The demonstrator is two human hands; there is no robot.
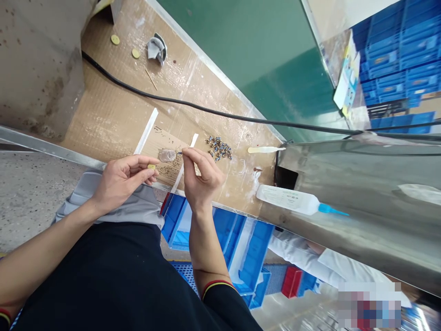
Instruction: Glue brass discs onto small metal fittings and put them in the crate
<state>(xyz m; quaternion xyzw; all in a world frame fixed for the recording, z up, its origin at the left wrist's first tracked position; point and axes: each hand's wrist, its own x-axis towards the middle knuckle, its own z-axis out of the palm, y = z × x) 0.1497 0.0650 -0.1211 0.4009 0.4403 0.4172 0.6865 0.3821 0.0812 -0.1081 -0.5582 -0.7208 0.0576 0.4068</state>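
Observation:
My left hand (126,178) pinches a small yellow disc (151,167) between thumb and fingertips, low over the front of the cardboard-covered bench. My right hand (204,177) has its fingertips pressed together on a thin, dark little piece (179,153), too small to name. Its tip points left at a clear, shiny blob (167,155), perhaps glue, on the cardboard (113,115). To the right of my right hand lies a pile of small metal parts (219,148), brassy with blue bits.
A black cable (193,105) crosses the bench. Behind it lie two yellow discs (135,54), a thin stick (150,79) and a crumpled grey cloth (157,48). A white bottle (287,199) with a blue nozzle lies right. Blue bins (227,230) stand below; a person's white sleeve (303,255) shows nearby.

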